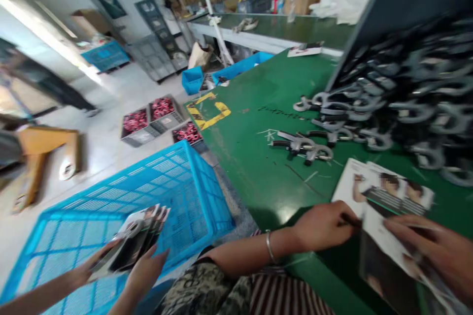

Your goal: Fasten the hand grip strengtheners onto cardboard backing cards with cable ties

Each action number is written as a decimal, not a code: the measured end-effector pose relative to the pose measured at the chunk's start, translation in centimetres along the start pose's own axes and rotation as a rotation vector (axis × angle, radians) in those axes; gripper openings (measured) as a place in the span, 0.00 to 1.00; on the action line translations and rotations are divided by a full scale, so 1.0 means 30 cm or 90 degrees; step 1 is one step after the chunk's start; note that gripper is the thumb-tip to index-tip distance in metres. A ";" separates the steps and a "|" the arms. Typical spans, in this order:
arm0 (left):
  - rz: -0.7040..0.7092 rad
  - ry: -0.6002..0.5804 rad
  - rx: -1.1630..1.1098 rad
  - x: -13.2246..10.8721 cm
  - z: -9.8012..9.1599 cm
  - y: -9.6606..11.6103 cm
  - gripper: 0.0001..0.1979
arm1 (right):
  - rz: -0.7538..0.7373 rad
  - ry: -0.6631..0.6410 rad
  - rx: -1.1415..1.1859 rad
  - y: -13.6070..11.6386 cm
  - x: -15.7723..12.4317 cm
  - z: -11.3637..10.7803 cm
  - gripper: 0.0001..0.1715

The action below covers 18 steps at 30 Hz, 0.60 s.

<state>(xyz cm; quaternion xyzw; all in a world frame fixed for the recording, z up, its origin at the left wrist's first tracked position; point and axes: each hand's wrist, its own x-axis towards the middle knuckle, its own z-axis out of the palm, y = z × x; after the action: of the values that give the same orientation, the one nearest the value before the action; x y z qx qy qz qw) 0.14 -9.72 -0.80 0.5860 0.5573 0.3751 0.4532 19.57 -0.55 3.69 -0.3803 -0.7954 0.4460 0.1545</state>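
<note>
My left hand [321,226], with a bracelet on its wrist, is closed in a pinch on the near edge of a printed card [369,192] that lies on the green table [254,157]. My right hand [432,251] rests flat on the same card with its fingers stretched out. Beyond the card lie a few loose grey hand grippers [303,146]. A big blurred pile of them [406,103] spills from under a dark board. To my lower left, another person's two hands [144,270] hold a stack of carded packs [136,236] over a blue crate [177,177].
Grey trays of pink parts [148,118] stand on the floor past the crate, with blue bins [229,71] further back. A yellow tape mark [209,110] sits at the table corner. A second green table [273,29] with boxes runs across the back.
</note>
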 end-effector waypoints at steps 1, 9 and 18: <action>-0.004 0.014 -0.052 -0.013 0.004 -0.002 0.14 | 0.030 0.034 -0.012 -0.004 -0.001 0.009 0.17; 0.054 -0.085 -0.113 -0.053 -0.036 -0.028 0.11 | 0.149 0.095 0.207 0.024 0.006 0.065 0.17; 0.169 -0.024 0.086 -0.062 -0.045 0.002 0.10 | 0.166 0.093 0.356 0.078 -0.033 0.059 0.16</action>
<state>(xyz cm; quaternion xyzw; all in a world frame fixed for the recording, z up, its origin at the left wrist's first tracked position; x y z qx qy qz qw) -1.29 -11.43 -0.21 0.6906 0.4906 0.3821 0.3692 20.30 -1.60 0.87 -0.4524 -0.5735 0.6351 0.2513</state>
